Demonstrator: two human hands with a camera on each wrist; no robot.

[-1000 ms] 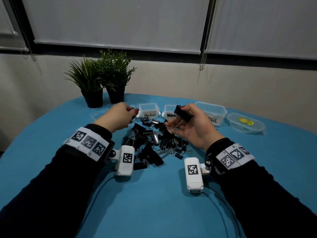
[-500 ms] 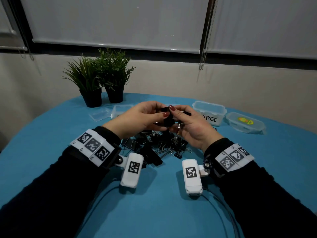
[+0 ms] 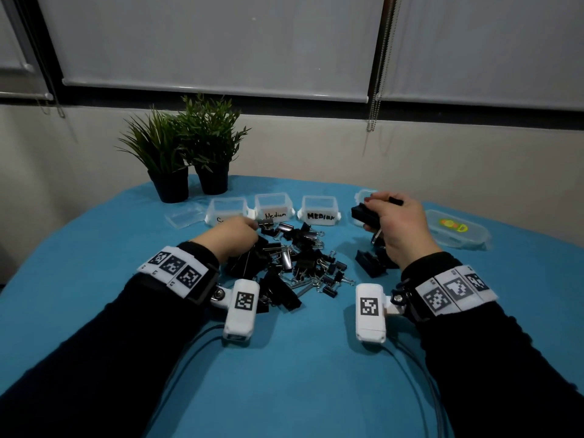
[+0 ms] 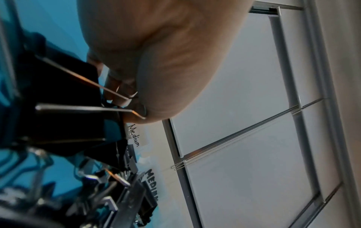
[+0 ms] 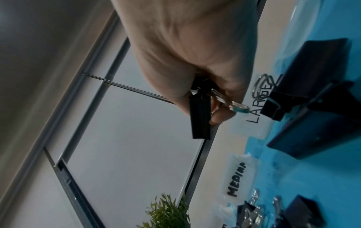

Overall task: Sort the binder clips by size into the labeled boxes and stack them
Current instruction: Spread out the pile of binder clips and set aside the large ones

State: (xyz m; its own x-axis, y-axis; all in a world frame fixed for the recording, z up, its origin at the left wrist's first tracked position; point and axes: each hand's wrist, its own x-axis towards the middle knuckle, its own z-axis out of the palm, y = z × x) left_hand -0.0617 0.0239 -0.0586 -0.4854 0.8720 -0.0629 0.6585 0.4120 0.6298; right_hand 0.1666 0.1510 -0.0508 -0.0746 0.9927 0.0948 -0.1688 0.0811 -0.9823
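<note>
Black clip (image 3: 365, 214) gripped in my right hand (image 3: 396, 227), left hand (image 3: 232, 235) on pile (image 3: 294, 260).
Only my right wrist view shows the LARGE box (image 5: 257, 108); left fingers' state I cannot tell.

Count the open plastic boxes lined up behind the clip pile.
4: one by the left hand with its label partly hidden, two labelled medium, and one mostly hidden behind the right hand.

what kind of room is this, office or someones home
Probably an office or lab room, though not certain: roller blinds over wide windows, a blue-covered table, two potted plants and a heap of binder clips.
</note>
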